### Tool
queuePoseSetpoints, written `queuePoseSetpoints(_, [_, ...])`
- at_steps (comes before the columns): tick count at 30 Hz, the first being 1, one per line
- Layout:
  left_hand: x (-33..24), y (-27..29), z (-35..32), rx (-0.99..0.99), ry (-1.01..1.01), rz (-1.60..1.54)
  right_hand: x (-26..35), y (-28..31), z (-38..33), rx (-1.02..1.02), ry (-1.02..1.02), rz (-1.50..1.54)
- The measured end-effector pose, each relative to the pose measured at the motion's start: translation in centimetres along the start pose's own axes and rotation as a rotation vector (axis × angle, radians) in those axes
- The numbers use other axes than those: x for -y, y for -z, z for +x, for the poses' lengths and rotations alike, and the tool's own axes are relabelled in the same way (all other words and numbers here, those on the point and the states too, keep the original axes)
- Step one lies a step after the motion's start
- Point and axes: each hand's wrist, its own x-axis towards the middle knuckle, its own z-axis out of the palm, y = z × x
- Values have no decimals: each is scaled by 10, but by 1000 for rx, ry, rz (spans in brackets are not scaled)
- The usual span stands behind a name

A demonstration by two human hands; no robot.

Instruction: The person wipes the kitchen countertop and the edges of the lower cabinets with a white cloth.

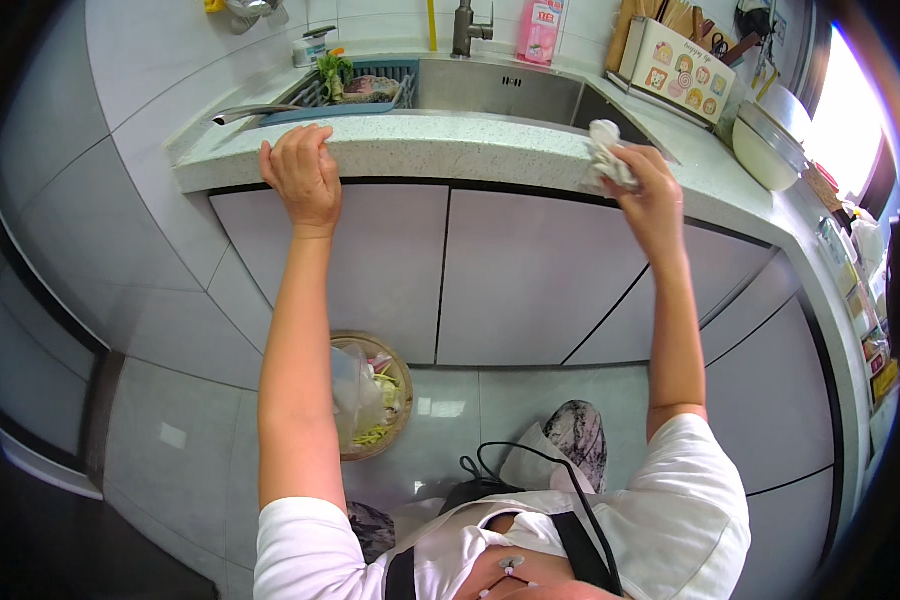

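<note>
My left hand [303, 180] is curled closed at the front edge of the pale speckled countertop [440, 138], near the sink's left end; nothing shows in its fingers. My right hand [650, 195] grips a crumpled white cloth [610, 155] at the counter's front edge, right of the sink. Set into the counter is a steel sink [500, 85]. A blue-grey drain basket [407, 78] fills its left part, with leafy greens [332, 75] and a brownish piece of food [372, 88] inside. Left of it, a metal handle [255, 113] sticks out over the counter.
Behind the sink stand a faucet [463, 28] and a pink bottle [540, 32]. A patterned utensil holder [675, 70] and stacked bowls [770, 140] are at the right. On the floor, below my left hand, sits a scrap bin [406, 385]. A black cable [560, 460] hangs before me.
</note>
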Motion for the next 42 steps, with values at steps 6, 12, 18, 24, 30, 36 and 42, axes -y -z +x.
queuePoseSetpoints(6, [-8, -8, 1, -52, 11, 29, 60, -88, 15, -116, 239, -34])
queuePoseSetpoints(12, [3, -9, -1, -41, -25, -12, 101, -145, 21, -62, 421, 4])
queuePoseSetpoints(18, [2, -10, -1, -33, -50, -10, 25, -66, -19, -119, 358, -317])
queuePoseSetpoints(24, [3, -8, -2, -50, -36, 72, 20, -67, -16, -136, 391, -314])
queuePoseSetpoints(30, [4, -10, 0, -59, -45, 79, 70, -128, 4, -113, 570, -178])
queuePoseSetpoints(36, [7, -9, -3, -20, -79, 69, 96, -141, 18, -70, 585, -87])
queuePoseSetpoints(42, [5, -9, -1, 1, -77, 38, 2, -40, -15, -131, 294, -269])
